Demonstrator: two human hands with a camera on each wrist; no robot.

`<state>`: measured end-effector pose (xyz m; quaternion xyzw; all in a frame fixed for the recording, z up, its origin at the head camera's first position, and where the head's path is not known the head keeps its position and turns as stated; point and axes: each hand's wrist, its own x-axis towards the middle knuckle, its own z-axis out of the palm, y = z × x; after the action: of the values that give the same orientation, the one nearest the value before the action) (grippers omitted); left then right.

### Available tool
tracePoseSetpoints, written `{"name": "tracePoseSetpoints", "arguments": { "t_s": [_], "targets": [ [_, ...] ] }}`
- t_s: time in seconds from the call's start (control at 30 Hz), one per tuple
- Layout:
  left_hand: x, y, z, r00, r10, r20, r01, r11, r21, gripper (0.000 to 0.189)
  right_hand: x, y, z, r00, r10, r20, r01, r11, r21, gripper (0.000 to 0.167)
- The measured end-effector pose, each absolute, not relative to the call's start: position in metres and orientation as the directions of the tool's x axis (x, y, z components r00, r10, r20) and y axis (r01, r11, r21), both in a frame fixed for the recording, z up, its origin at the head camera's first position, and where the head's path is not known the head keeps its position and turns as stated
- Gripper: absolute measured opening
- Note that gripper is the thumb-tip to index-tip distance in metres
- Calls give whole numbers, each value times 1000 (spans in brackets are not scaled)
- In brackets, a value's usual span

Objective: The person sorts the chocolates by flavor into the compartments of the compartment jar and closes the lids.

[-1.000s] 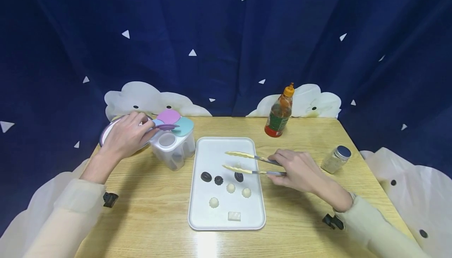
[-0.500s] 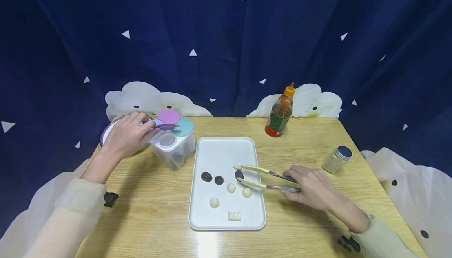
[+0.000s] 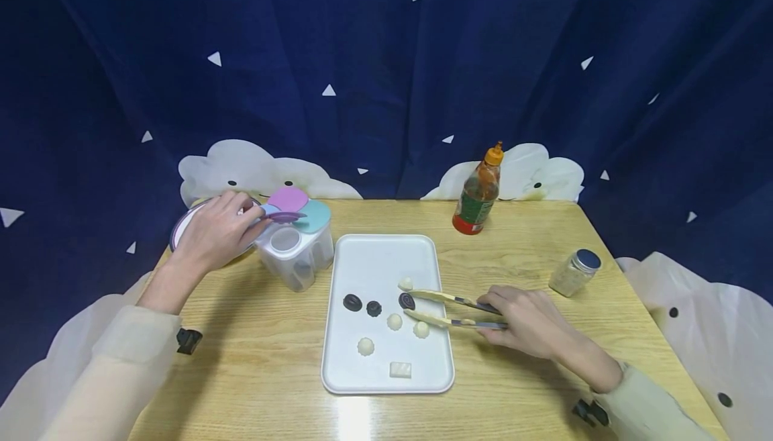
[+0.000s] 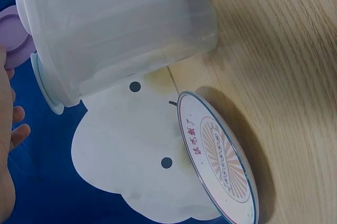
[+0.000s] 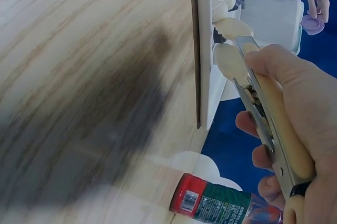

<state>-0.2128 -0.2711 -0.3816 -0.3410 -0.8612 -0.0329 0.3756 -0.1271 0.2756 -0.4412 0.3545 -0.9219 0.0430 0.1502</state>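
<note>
My right hand (image 3: 528,320) grips a pair of metal tongs (image 3: 465,323) with pale yellow tips. The tips reach over a white tray (image 3: 386,253), one on either side of a dark oval chocolate (image 3: 406,301). Around it lie several white chocolates, such as a domed one (image 3: 421,329) beside the lower tip, plus a white rectangular one (image 3: 400,370) and two other dark chocolates (image 3: 353,303). My left hand (image 3: 223,226) pinches a raised purple lid (image 4: 18,37) of a clear divided container (image 3: 290,266), whose round opening below shows uncovered.
A round plate (image 4: 218,161) leans behind my left hand. Back right stands a sauce bottle (image 3: 477,192) with an orange cap. A small glass jar (image 3: 574,273) is tilted to the right of my right hand. A dark blue curtain (image 3: 386,78) closes off the back.
The right hand has drawn the tongs right and down, so their tips now flank the dark oval chocolate, which has shifted slightly left. The left hand stays at the lid.
</note>
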Motion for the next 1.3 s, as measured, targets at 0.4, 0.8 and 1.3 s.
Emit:
{"name": "tracePoseSetpoints", "arguments": {
  "t_s": [0.4,0.8,1.3],
  "targets": [
    [-213,-270,-381,-487,561,669,612,766,-198,17,-133,268,-437,-699,-655,285,-677,735,27,39],
    [-212,-270,-380,-472,573,670,617,757,-212,17,-136,260,-435,-697,-668,262,-685,728,33,39],
    [-215,-272,-383,-471,564,678,616,761,-205,42,-141,257,-428,-655,-687,313,-714,699,39,38]
  ]
}}
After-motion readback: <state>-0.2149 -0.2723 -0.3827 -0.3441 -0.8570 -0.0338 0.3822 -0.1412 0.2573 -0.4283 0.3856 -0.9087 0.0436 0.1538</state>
